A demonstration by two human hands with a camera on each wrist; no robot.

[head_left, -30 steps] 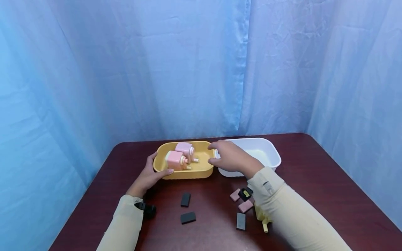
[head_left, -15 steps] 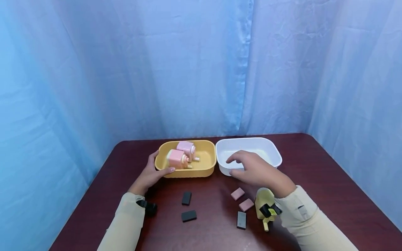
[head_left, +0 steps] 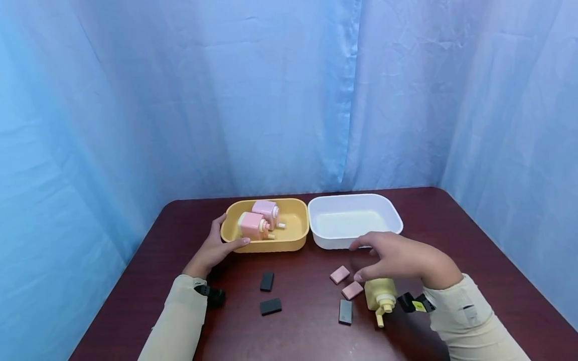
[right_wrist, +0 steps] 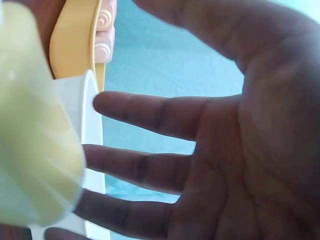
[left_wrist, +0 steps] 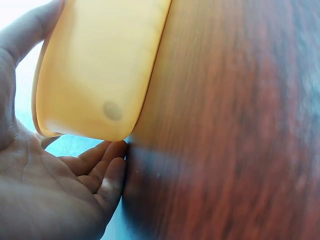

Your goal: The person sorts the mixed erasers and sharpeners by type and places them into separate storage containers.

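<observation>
At the left end of a yellow plastic tub [head_left: 289, 245], my left hand [head_left: 212, 253] holds it, thumb on the front rim and fingers at the far side. Two pump bottles lie in this tub: a pink bottle [head_left: 251, 225] in front and a lilac bottle [head_left: 265, 208] behind. My right hand [head_left: 402, 258] hovers with spread fingers over a yellow pump bottle [head_left: 375, 296], which lies on the table with its nozzle toward me. In the right wrist view, the yellow bottle [right_wrist: 35, 130] is close to the fingertips; no grip on it shows.
A white tub [head_left: 356, 243] stands against the yellow tub's right end. Two pink blocks [head_left: 339, 275] and a grey block [head_left: 345, 312] lie left of the yellow bottle. Two dark blocks [head_left: 270, 306] lie nearer the left arm. Blue curtains [head_left: 271, 100] hang behind the table.
My right hand has moved from above the yellow tub's right end, past the white tub, rightward and nearer to the yellow bottle. The left hand stays at the yellow tub.
</observation>
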